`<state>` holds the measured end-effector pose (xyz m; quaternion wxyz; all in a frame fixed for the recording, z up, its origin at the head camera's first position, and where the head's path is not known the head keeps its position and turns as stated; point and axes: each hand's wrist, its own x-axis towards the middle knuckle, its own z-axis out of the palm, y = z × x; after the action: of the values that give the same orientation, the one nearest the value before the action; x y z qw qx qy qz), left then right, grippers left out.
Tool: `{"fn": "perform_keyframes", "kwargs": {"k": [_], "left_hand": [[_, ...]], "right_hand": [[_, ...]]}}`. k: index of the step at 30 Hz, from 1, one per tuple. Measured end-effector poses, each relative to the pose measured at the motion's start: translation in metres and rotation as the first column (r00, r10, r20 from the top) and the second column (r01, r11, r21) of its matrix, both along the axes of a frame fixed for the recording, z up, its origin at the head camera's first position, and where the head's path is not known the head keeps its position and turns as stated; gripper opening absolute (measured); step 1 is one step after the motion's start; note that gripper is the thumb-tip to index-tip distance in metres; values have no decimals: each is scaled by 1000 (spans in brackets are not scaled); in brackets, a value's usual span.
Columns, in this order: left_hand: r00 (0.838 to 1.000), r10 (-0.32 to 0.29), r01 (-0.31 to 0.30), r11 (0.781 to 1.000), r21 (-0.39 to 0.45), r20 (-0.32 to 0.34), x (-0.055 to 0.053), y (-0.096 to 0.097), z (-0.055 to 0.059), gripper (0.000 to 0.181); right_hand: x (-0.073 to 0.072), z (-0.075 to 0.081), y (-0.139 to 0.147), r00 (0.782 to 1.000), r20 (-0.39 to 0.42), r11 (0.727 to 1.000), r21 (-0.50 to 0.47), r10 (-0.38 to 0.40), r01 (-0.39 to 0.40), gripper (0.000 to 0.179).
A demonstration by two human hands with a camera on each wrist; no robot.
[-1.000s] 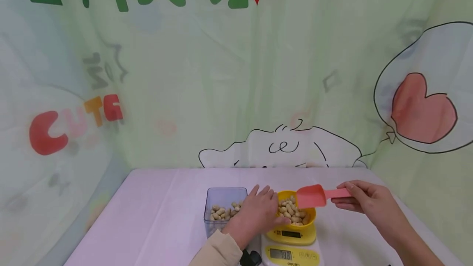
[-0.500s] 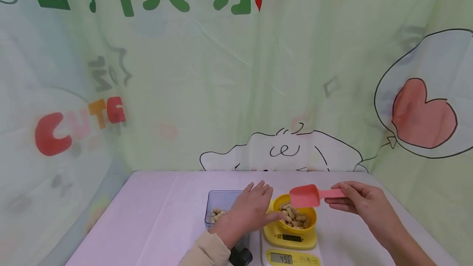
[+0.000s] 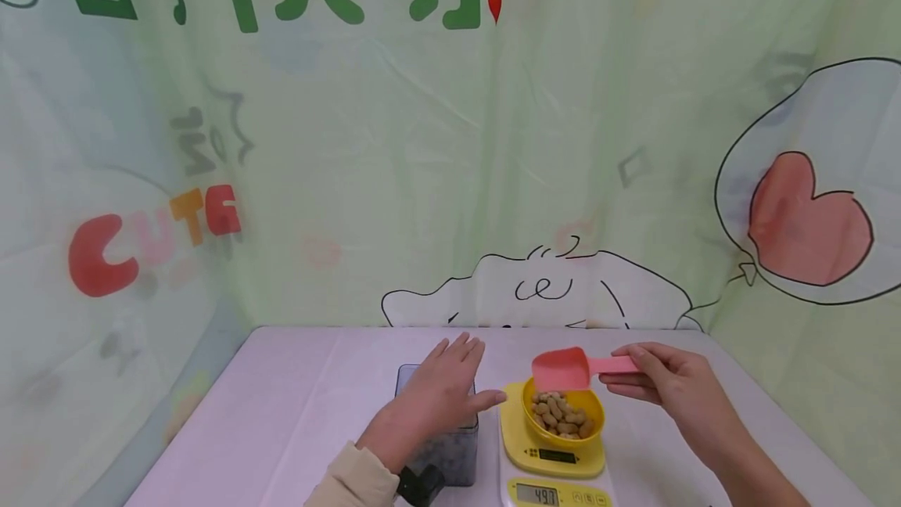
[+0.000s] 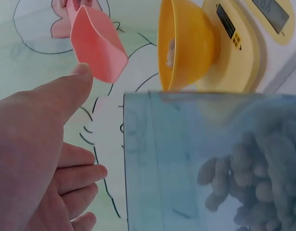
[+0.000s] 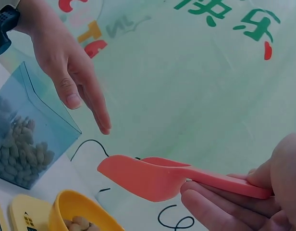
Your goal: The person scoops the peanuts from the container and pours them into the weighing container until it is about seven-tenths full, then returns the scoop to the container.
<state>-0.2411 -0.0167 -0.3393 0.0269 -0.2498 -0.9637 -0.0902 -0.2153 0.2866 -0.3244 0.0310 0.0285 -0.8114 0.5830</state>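
My right hand (image 3: 676, 382) pinches the handle of a pink scoop (image 3: 561, 370) between thumb and fingers. No peanuts show in the scoop, which hangs above the back rim of a yellow bowl (image 3: 597, 411). Peanuts (image 3: 559, 415) lie in that bowl, on a yellow and white kitchen scale (image 3: 517, 452). Over the clear bluish bin (image 3: 461, 456) hovers my left hand (image 3: 436, 393), fingers extended and thumb out, holding nothing. The left wrist view shows this thumb near the scoop's outline. More peanuts (image 5: 20, 154) fill part of the bin in the right wrist view.
The scale's lit display (image 3: 538, 494) seems to read 49.7. A pale pink table top (image 3: 303, 413) extends around these things. Behind it hangs a printed curtain (image 3: 338, 163) with drawings and letters. A dark band (image 3: 422, 483) sits on my left wrist.
My left hand has moved left, from beside the bowl to over the bin. The right hand and scoop have shifted slightly left. The display has dropped from about 78.8 to about 49.7.
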Motion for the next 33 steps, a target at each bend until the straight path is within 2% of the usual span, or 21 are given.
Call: {"fn": "perform_keyframes", "kwargs": {"k": [4,9,12,18,23,33], "left_hand": [[1000,25,-25,999,34,13,2,-13,1,81],[999,20,-23,994,104,26,3,-31,-3,81],[999,20,-26,989,143,41,4,-41,-6,83],[995,61,-74,979,192,73,4,-55,-13,93],[993,85,-100,973,206,81,6,-63,-21,102],[972,208,-229,946,229,113,13,-71,-35,130]], "right_hand": [[0,1,-8,1000,1,1000,-25,15,-15,51],[-2,4,-22,999,32,1000,-30,-3,4,49],[-4,6,-30,999,43,999,-44,-3,5,47],[-6,8,-43,999,21,997,-79,28,-26,47],[-7,8,-54,999,12,993,-111,51,-50,45],[-12,2,-82,992,70,981,-171,101,-88,37]]}}
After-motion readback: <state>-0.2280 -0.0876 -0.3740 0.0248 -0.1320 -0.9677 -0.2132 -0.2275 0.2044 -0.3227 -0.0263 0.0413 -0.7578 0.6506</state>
